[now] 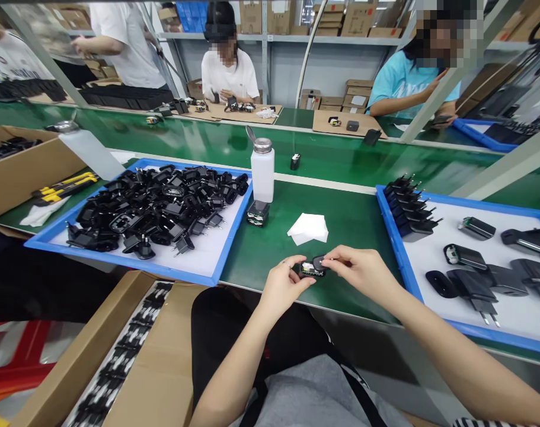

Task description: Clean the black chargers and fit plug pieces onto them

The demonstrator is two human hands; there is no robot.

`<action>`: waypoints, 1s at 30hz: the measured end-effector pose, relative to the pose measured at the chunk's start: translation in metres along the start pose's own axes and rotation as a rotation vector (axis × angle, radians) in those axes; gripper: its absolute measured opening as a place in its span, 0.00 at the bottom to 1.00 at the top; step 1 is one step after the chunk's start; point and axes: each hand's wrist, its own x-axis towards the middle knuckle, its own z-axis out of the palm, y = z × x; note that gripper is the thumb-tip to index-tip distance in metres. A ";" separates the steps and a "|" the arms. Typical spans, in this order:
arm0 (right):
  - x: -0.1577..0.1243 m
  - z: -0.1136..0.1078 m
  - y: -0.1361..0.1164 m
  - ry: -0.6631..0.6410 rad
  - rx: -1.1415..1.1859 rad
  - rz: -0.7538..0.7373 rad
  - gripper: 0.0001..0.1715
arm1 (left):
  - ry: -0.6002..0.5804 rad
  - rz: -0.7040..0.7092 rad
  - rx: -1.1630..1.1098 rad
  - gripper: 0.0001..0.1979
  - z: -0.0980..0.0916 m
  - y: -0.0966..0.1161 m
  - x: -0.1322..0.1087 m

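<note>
Near the front edge of the green table, my left hand (285,281) grips a small black charger housing (312,271), whose open side shows white and yellow parts. My right hand (354,267) pinches a dark plug cover (318,262) against the top of that housing. The cover is tilted and partly hidden by the fingers. Just beyond my hands lies a folded white cloth (309,228). A black charger block (258,213) stands to the left of it, in front of a white pump bottle (263,172).
On the left, a blue-rimmed tray (219,261) holds many black plug parts. Another blue-rimmed tray (396,243) on the right holds chargers and covers. An open carton (154,356) is at lower left. People sit across the bench (336,160).
</note>
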 end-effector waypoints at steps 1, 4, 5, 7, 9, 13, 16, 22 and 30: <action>0.000 0.000 0.000 0.025 0.056 0.023 0.10 | -0.005 -0.002 0.002 0.20 0.000 0.000 0.000; 0.000 0.003 0.000 0.094 0.247 0.053 0.11 | -0.012 0.010 0.005 0.19 -0.001 0.002 0.000; -0.001 0.006 0.000 0.099 0.275 0.037 0.11 | -0.013 0.016 0.005 0.19 -0.001 0.003 0.000; -0.003 0.012 0.000 0.083 0.254 -0.029 0.13 | -0.017 0.036 0.003 0.20 -0.003 0.003 0.000; -0.004 0.018 0.000 0.065 0.190 -0.102 0.15 | -0.028 0.058 0.002 0.21 -0.004 0.004 0.000; -0.005 0.024 0.001 0.108 0.119 -0.150 0.17 | -0.062 0.077 -0.008 0.23 -0.006 0.005 -0.001; -0.004 0.023 0.002 0.108 0.103 -0.145 0.17 | -0.073 0.092 -0.044 0.22 -0.007 0.004 0.000; -0.005 0.024 0.002 0.102 0.062 -0.120 0.16 | -0.076 0.151 -0.031 0.16 -0.009 0.004 0.003; 0.049 -0.043 -0.001 -0.399 -0.357 0.081 0.17 | -0.096 0.131 0.049 0.13 -0.012 0.008 0.003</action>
